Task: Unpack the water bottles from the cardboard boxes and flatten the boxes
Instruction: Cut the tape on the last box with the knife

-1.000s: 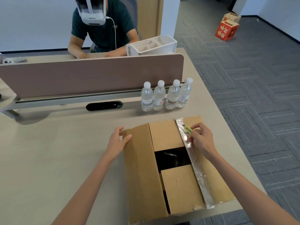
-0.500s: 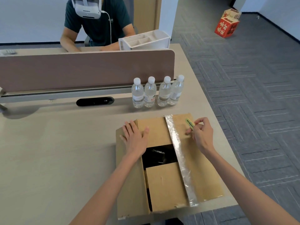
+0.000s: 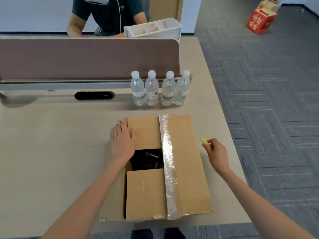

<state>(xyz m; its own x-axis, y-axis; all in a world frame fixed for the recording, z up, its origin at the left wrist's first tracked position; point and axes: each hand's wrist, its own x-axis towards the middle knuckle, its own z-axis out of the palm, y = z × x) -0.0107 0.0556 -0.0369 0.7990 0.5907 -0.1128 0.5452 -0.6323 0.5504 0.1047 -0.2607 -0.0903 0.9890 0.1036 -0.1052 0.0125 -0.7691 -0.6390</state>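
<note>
A brown cardboard box (image 3: 184, 163) lies on the desk in front of me, its flaps folded down around a dark square gap in the middle. A strip of clear tape (image 3: 168, 163) runs along the right flap's edge. My left hand (image 3: 123, 140) presses flat on the left flap with straight fingers. My right hand (image 3: 215, 155) is off the box, to its right above the desk, and pinches a small yellow-green cutter (image 3: 204, 140). Several water bottles (image 3: 159, 89) with white caps stand in a row behind the box.
A brown divider panel (image 3: 86, 57) crosses the desk behind the bottles, with a black oblong cable port (image 3: 94, 95) at its foot. Beyond it sits a person in a headset (image 3: 107, 16) beside a white organiser tray (image 3: 153, 29). The desk edge (image 3: 229, 128) runs close on the right. A red box (image 3: 261, 18) stands on the carpet.
My left hand moved from the box's left edge onto the left flap and pressed it flat. My right hand, still with the cutter, left the tape and drew away to the right of the box.
</note>
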